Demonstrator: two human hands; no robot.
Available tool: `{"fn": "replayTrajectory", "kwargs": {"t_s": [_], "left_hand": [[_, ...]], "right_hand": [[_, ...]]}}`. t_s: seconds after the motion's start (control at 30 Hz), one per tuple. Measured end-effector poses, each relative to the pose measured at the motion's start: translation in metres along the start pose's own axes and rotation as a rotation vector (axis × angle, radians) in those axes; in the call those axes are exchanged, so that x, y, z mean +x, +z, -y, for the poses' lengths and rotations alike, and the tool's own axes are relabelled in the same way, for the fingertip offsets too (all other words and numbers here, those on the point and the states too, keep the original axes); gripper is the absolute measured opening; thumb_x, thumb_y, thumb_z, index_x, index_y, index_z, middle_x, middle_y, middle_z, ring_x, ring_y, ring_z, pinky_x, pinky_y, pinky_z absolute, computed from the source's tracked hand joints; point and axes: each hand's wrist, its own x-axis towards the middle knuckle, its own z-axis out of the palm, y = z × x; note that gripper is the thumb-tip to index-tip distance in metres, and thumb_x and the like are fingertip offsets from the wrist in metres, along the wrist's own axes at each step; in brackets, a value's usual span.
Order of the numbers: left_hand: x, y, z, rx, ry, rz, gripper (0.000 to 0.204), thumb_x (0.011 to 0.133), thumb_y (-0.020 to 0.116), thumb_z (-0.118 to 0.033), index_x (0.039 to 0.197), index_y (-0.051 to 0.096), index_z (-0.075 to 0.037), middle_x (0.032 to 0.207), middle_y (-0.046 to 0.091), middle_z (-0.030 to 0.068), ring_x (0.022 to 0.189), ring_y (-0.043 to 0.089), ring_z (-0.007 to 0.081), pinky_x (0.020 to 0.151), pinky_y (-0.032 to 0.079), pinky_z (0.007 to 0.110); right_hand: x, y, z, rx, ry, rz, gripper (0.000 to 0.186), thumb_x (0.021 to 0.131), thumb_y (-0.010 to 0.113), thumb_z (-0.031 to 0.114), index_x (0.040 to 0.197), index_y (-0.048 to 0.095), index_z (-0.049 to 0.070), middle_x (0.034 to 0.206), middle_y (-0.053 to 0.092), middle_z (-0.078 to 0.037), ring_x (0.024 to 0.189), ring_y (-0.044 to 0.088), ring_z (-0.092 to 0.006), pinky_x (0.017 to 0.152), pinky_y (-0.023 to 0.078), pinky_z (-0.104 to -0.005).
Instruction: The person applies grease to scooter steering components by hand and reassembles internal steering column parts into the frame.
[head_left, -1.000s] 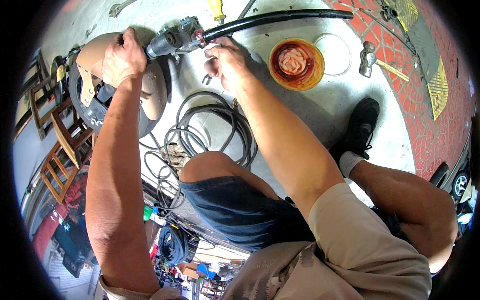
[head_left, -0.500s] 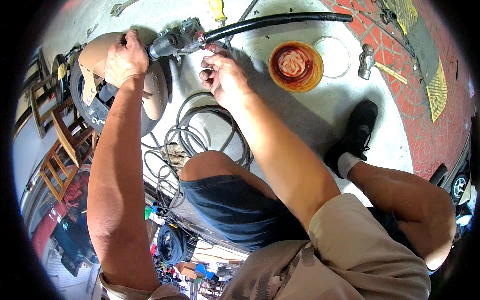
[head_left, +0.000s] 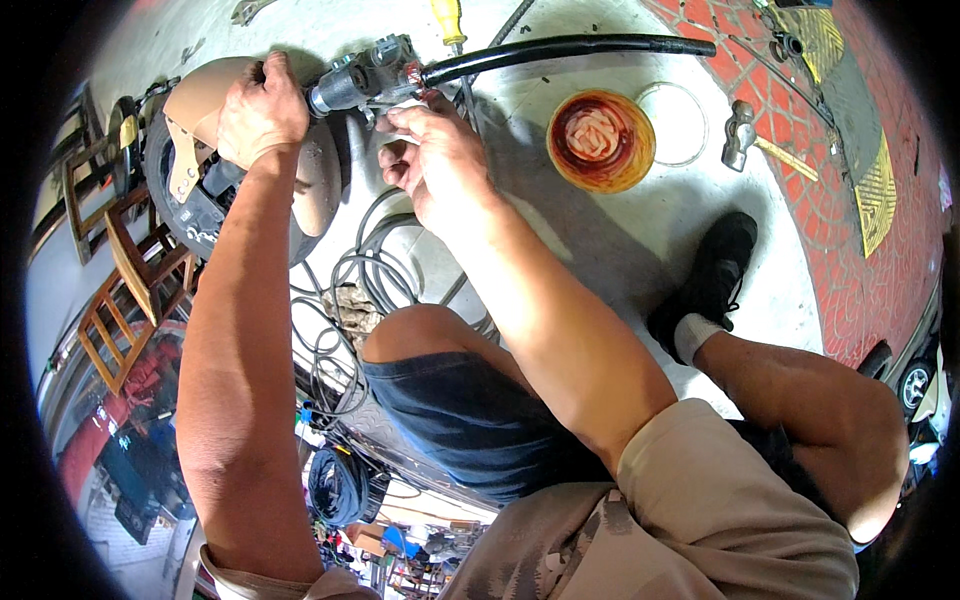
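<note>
My left hand is closed at the top of a tan fender over a black wheel, beside a dark grey metal assembly. A long black tube extends rightward from that assembly, with red grease at the joint. My right hand is just below the assembly, fingers curled near a small bracket; whether they pinch anything is unclear. A yellow-handled screwdriver lies behind the tube. An orange bowl with reddish grease sits right of my right hand, beside a round clear lid.
A hammer lies at the right near red tiles and a yellow patterned strip. Coiled black hoses lie beside my bent knee. Wooden frames stand at the left. A wrench lies at the top.
My right hand has shifted left along the underside of the assembly. My left hand and the assembly with its tube have edged slightly to the right.
</note>
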Motion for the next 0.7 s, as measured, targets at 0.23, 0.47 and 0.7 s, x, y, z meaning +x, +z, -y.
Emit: {"fn": "replayTrajectory", "kwargs": {"t_s": [0.23, 0.47, 0.7], "left_hand": [[-0.002, -0.004, 0.0, 0.022, -0.008, 0.008, 0.056, 0.096, 0.049, -0.059, 0.123, 0.075, -0.018, 0.117, 0.074, 0.019, 0.115, 0.067, 0.0406, 0.099, 0.051, 0.048], [-0.001, -0.004, -0.001, -0.001, -0.011, 0.034, 0.058, 0.096, 0.047, -0.059, 0.127, 0.074, -0.019, 0.119, 0.073, 0.0191, 0.117, 0.066, 0.0417, 0.1, 0.05, 0.049], [-0.001, -0.002, 0.001, -0.014, -0.02, 0.022, 0.057, 0.095, 0.048, -0.06, 0.127, 0.074, -0.021, 0.121, 0.073, 0.0192, 0.119, 0.066, 0.0411, 0.102, 0.049, 0.048]], "right_hand": [[-0.01, 0.005, 0.007, -0.334, -0.06, -0.044, 0.071, 0.093, 0.061, 0.005, 0.158, 0.034, 0.007, 0.088, 0.065, -0.008, 0.057, 0.057, -0.0138, 0.047, 0.044, -0.0281], [-0.002, -0.027, 0.0, -0.114, -0.04, -0.028, 0.085, 0.089, 0.062, 0.004, 0.164, 0.021, 0.009, 0.086, 0.064, -0.008, 0.055, 0.054, -0.0139, 0.046, 0.042, -0.0283], [0.007, -0.035, -0.007, 0.058, 0.022, 0.025, 0.063, 0.09, 0.064, 0.007, 0.149, 0.041, 0.014, 0.088, 0.062, -0.007, 0.064, 0.056, -0.0169, 0.056, 0.046, -0.0335]]}}
